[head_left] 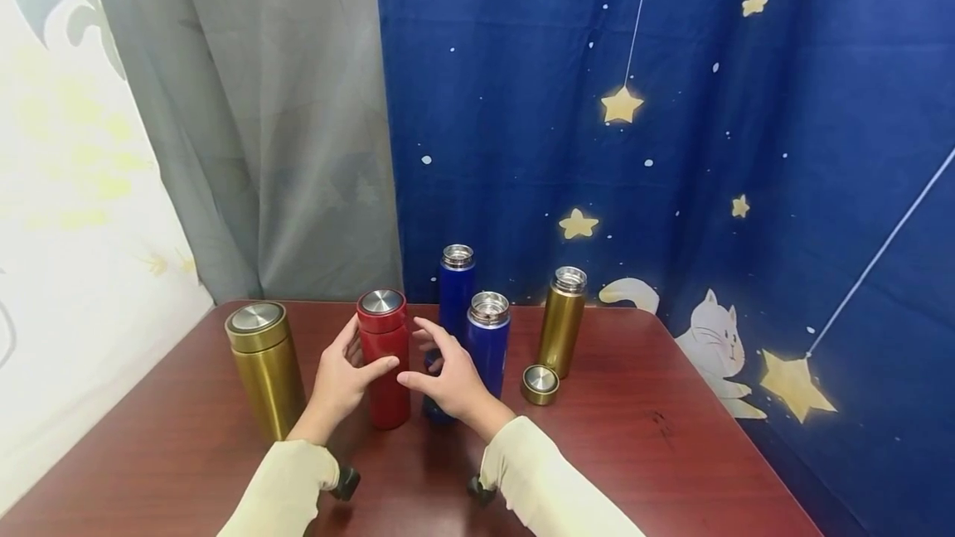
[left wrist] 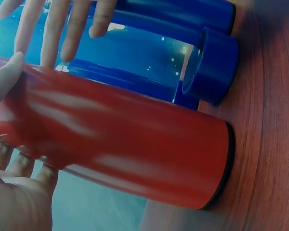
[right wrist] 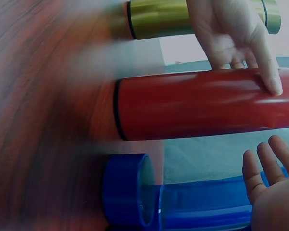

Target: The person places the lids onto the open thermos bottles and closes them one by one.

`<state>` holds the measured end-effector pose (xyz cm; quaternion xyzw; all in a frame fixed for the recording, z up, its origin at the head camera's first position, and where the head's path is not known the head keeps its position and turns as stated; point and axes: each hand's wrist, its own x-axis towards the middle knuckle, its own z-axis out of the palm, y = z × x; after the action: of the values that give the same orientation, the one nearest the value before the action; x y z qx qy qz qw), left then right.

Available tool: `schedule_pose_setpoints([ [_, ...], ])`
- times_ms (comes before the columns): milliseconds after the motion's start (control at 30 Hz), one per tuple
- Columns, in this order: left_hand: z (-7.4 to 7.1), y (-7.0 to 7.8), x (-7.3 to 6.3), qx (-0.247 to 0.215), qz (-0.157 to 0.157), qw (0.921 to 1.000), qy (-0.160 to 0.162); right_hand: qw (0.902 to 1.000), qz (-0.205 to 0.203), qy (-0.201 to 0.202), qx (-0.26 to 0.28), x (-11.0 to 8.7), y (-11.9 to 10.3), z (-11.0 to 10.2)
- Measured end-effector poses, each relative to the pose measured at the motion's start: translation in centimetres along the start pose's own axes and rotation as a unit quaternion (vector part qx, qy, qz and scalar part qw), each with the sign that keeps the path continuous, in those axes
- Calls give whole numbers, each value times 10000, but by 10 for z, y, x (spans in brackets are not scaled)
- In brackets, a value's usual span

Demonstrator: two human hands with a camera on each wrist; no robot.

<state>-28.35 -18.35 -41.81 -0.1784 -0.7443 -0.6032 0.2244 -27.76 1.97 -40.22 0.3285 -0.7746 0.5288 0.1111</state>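
A: Where's the red bottle (head_left: 390, 400)?

B: Upright between the person's hands, silver-topped lid (head_left: 381, 302) on. Take it as the middle of a clock, twelve pointing away from the person. I can't tell whether its base is pressed to the bench (head_left: 612, 446) or just clear of it.

A: And the fingers?

B: The left hand (head_left: 339, 384) grasps the bottle from nine o'clock, thumb across the front, fingers behind. The right hand (head_left: 453, 384), at three, has its fingers spread and released, beside the bottle; whether its thumb touches, I can't tell.

A: What's around it?

B: A large gold bottle (head_left: 272, 379) at nine, lid on. A far blue bottle (head_left: 453, 301) near two and a nearer blue bottle (head_left: 487, 355) at three, both open-mouthed. A blue lid (left wrist: 219, 72) lies near them. Further out towards three, an open slim gold bottle (head_left: 561, 330) with its gold lid (head_left: 540, 385) just beside it.

A: So which step is this?

B: My guess is opening bottles, with this one being steadied before its lid comes off.

A: What would the next move call for?

B: A firm left hold, I'd say, then the right fingers up round the lid to twist, clear of the blue bottles.
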Motion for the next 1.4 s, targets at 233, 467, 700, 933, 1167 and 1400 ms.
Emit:
schedule_pose_setpoints([
  [233,-1,-2,4,14,-114,9998,180,9996,255,-90,-100,-7,8,2],
  [467,-3,1,7,202,-233,9992,237,9985,430,-206,-266,-15,17,5],
  [700,-4,27,5,348,-176,9988,292,9960,467,-272,-716,-20,23,11],
  [933,-6,22,9,420,-206,9984,321,9874,646,-907,-1122,-26,25,15],
  [1167,-10,-15,18,427,-337,9977,407,9728,507,-1386,-1787,-29,33,16],
  [1400,-11,-17,23,515,-435,9966,478,9596,557,-1641,-2215,-30,36,17],
])
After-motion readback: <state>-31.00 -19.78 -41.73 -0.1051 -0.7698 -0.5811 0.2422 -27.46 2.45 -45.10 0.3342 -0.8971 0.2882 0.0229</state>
